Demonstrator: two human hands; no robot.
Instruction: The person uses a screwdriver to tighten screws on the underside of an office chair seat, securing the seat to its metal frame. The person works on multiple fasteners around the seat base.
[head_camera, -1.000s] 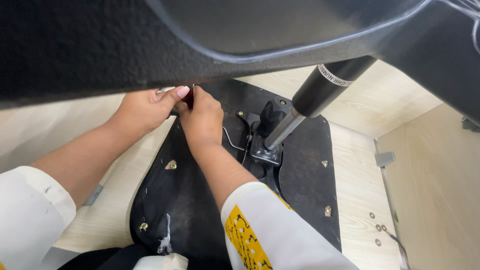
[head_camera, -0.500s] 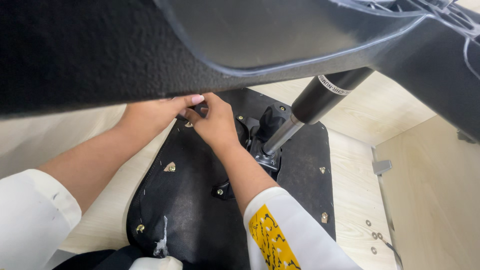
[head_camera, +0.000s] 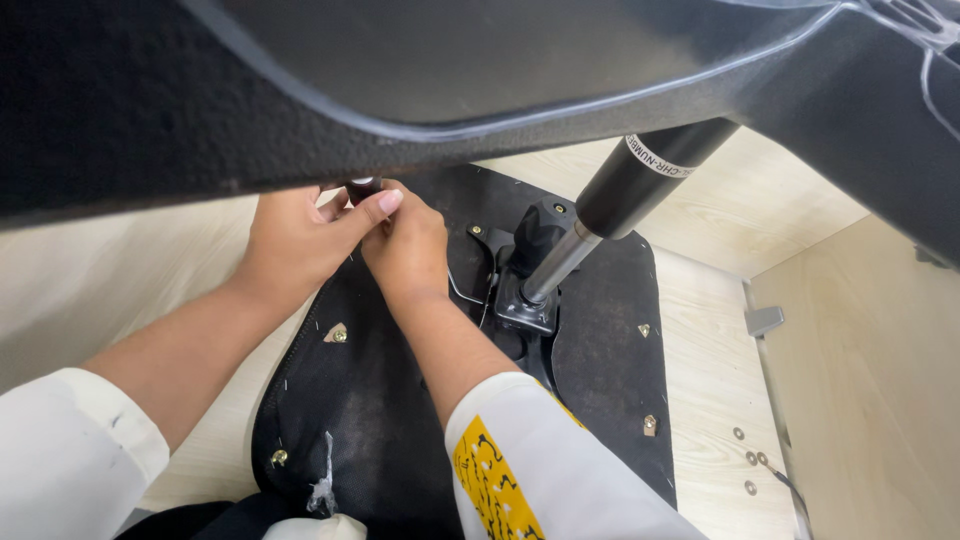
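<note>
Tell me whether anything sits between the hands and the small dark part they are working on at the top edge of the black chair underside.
Nothing visible does. Both the left hand and the right hand already touch the small dark part. The black plastic shell overhead hides its upper end from view.

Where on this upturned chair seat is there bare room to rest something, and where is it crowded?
Free: the black seat underside between the two forearms, and the strip right of the gas cylinder toward the brass fasteners. The pale wooden surface beyond is bare apart from small washers. Crowded: the far edge, where left hand and right hand meet beside the mechanism.
</note>
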